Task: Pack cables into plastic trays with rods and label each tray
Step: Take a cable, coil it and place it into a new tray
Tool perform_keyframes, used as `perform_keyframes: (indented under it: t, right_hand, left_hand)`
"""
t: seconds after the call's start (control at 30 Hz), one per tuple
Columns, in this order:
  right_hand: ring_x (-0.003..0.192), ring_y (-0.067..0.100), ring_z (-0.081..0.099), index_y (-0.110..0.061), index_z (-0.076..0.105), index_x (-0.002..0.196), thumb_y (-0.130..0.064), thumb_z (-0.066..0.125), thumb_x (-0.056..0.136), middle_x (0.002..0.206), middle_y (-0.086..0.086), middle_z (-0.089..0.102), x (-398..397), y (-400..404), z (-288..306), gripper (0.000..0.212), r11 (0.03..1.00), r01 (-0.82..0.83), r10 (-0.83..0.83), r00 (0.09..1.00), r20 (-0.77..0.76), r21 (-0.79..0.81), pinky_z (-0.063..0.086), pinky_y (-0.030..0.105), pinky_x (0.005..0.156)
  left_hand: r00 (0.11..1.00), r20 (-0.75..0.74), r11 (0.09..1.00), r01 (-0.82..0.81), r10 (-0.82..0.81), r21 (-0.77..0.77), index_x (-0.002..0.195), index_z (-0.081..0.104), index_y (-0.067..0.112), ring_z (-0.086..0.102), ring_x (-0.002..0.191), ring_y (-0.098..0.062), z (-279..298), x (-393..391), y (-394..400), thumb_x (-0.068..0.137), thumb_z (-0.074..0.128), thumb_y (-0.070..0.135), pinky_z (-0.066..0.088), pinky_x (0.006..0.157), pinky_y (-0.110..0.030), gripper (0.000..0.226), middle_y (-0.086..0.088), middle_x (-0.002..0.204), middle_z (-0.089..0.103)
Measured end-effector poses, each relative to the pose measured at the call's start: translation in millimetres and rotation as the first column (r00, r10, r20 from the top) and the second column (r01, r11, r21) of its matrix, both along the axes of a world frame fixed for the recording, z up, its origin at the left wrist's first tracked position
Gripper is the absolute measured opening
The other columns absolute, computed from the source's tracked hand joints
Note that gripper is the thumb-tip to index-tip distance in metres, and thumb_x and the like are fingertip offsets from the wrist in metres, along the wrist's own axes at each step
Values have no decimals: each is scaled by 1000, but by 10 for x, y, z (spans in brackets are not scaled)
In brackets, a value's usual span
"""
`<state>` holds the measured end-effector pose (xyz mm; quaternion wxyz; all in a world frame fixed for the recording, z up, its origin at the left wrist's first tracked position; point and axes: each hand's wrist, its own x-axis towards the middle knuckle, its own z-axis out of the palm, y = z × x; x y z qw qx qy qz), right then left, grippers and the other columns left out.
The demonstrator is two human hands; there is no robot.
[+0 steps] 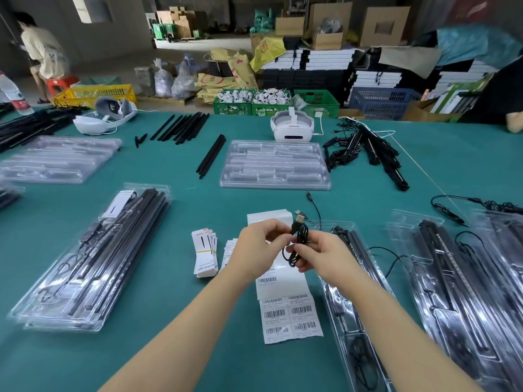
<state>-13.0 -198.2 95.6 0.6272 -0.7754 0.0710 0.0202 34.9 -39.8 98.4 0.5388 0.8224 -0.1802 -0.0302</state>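
Green bench [175, 329] holds packed trays at 9 and 3 o'clock; centrally, left hand [256, 247] and right hand [325, 257] fingers pinch a coiled black cable [300, 239].

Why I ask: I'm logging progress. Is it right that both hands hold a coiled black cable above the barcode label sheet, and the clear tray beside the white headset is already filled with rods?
Not quite. The head view shows both hands holding the coiled black cable above the barcode label sheet, but the clear tray beside the white headset is empty.
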Motion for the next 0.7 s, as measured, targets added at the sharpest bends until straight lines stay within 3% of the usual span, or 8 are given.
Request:
perform_keyframes:
  t: [0.17, 0.43, 0.53, 0.6, 0.7]
  right_hand:
    - [64, 17, 65, -13, 69, 107, -3, 59, 96, 87, 10, 76, -24, 40, 13, 18, 997, 44, -46, 999, 30, 60, 61, 34, 68]
    - [62, 20, 66, -10, 67, 108, 0, 58, 96, 84, 24, 72, -30, 45, 17, 18, 990, 85, -91, 994, 53, 115, 61, 34, 66]
    - [61, 19, 67, -10, 68, 106, 0, 59, 96, 76, 16, 73, -22, 35, -6, 17, 988, 86, -93, 994, 53, 128, 60, 31, 63]
    - [60, 17, 67, -9, 69, 104, -1, 59, 96, 74, 11, 72, -17, 4, -20, 15, 985, 93, -102, 993, 52, 146, 59, 28, 61]
    - [55, 14, 60, -20, 73, 97, -6, 60, 97, 69, 8, 68, -21, -62, -32, 19, 990, 94, -102, 992, 70, 107, 52, 25, 57]
  left_hand:
    - [998, 40, 999, -40, 39, 35, 90, 78, 21, 60, 62, 5, -35, -61, -20, 88, 69, 11, 40, 61, -7, 13, 18, 66, 69]
    - [989, 141, 975, -66, 36, 214, 93, 77, 25, 50, 53, -3, -118, -80, -89, 93, 62, 14, 43, 57, -22, 18, 17, 60, 60]
    - [986, 169, 965, -47, 3, 256, 96, 77, 25, 54, 61, -4, -122, -81, -78, 93, 57, 13, 45, 63, -24, 23, 12, 72, 67]
    - [970, 215, 949, 38, -110, 312, 98, 76, 24, 56, 73, -7, -122, -77, -52, 95, 54, 15, 49, 72, -29, 23, 7, 86, 70]
    - [965, 172, 953, 149, -198, 265, 109, 76, 27, 58, 85, 6, -127, -37, 11, 95, 63, 30, 49, 72, -14, 19, 13, 115, 66]
